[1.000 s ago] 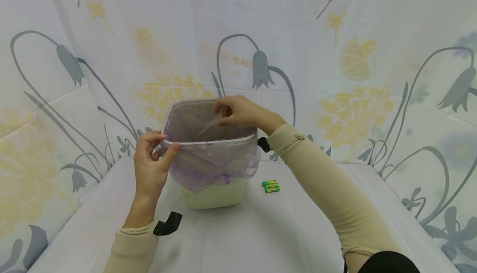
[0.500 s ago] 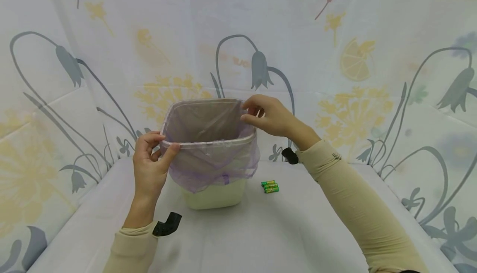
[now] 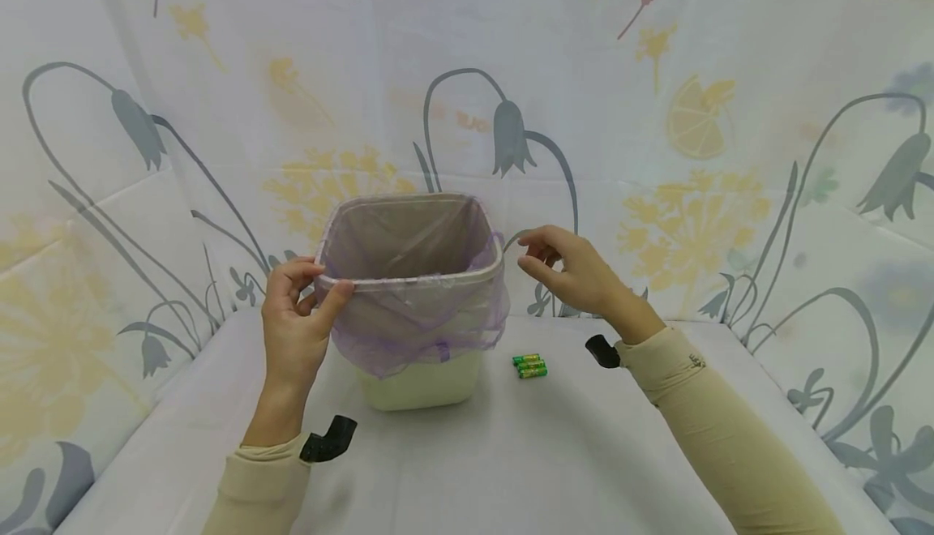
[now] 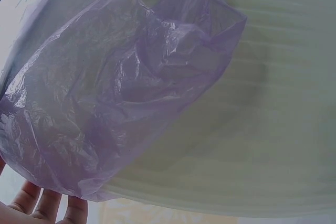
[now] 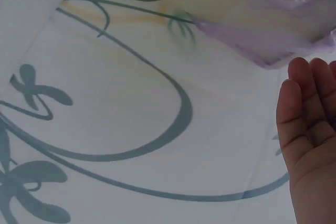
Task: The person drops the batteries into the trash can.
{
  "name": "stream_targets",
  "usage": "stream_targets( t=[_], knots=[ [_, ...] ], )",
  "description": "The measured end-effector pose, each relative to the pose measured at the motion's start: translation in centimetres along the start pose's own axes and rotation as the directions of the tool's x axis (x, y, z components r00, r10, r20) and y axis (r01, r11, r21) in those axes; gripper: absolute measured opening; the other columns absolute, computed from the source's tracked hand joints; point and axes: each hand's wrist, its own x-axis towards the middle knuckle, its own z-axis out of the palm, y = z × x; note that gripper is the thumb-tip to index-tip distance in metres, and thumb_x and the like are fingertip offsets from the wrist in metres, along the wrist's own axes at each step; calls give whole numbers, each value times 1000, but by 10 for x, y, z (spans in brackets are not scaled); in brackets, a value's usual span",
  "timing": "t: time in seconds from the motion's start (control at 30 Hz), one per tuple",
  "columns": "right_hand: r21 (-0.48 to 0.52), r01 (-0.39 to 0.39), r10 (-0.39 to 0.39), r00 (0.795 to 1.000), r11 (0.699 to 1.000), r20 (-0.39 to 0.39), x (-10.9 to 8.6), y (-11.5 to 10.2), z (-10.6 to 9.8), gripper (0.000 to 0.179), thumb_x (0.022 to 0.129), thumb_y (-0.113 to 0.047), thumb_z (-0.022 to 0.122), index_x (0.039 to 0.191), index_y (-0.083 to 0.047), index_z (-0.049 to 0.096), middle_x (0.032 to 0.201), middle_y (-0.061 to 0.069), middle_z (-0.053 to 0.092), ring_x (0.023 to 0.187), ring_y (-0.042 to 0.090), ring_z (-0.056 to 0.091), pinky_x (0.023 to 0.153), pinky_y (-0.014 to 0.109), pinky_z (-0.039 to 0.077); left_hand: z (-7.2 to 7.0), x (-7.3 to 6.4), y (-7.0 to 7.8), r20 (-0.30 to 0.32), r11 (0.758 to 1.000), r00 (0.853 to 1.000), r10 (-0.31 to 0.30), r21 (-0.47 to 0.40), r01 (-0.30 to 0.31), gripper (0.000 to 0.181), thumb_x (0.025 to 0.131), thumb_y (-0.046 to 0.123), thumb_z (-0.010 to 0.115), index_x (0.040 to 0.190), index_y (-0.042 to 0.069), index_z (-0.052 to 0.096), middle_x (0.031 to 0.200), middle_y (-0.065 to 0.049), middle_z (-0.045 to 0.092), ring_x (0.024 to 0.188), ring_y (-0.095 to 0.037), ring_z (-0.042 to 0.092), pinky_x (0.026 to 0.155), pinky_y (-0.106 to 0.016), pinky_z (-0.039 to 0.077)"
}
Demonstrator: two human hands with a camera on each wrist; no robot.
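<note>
Batteries [image 3: 530,365] lay below the nearer, relaxed right hand [image 3: 574,271], toward the worktop's [image 3: 438,474] back edge, left hand [image 3: 295,316] pinching the bin's rim [image 3: 409,281].

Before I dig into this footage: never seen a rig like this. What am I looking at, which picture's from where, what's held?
No machine here, just a person's bare left hand and right hand. The wide picture is taken from the head, looking forward and down; the two close ones come from each wrist. On the white surface stands a pale bin, lined with a see-through purple bag folded over its rim. Small green batteries lie beside it. The left hand grips the bin's rim; the right hand is apart from the bin and appears to hold nothing.
</note>
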Motion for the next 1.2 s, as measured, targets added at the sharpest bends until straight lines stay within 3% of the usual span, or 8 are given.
stream_targets(
  t=[0.23,0.4,0.6,0.73,0.93,1.2],
  knots=[
    [1,-47,47,997,999,61,-27,23,16,21,94,-17,63,111,-6,61,92,-1,61,81,12,57,72,31,50,0,0,1,0,1000,1000,0,1,0,37,82,-3,72,111,-8,49,116,1,49,110,-21,52,87,-19,46],
    [-36,-72,77,985,997,155,-47,41,33,24,88,-20,69,108,-9,62,93,-2,60,81,13,56,71,36,51,1,0,0,-3,1000,1000,3,-7,-3,37,82,-4,72,110,-9,49,116,1,49,109,-22,52,86,-19,46],
    [-48,-160,167,935,986,313,-70,61,57,30,84,-24,74,108,-12,61,98,-3,60,88,17,56,78,35,48,1,0,1,-3,1000,1000,0,-8,0,37,82,-5,71,110,-9,48,116,1,48,110,-22,52,86,-19,45],
    [-73,-174,189,905,982,382,-81,78,72,32,83,-23,76,107,-8,62,97,1,61,89,20,57,77,34,48,0,0,1,-3,1000,1000,-4,-3,4,37,82,-5,71,110,-9,49,117,2,48,110,-22,52,87,-19,46],
    [-72,-182,196,888,981,416,-89,89,85,28,81,-19,77,102,-9,63,93,-1,61,87,20,57,79,38,49,0,0,1,-9,1000,1000,-3,1,3,37,82,-5,72,110,-9,49,117,1,48,109,-22,52,87,-19,46],
    [-159,-176,228,871,972,434,-94,96,95,25,78,-23,79,97,-16,65,87,-7,57,82,11,53,76,31,46,1,0,1,-7,1000,1000,5,-5,-5,37,82,-6,71,110,-10,48,117,0,49,109,-22,53,86,-20,46]
  ],
)
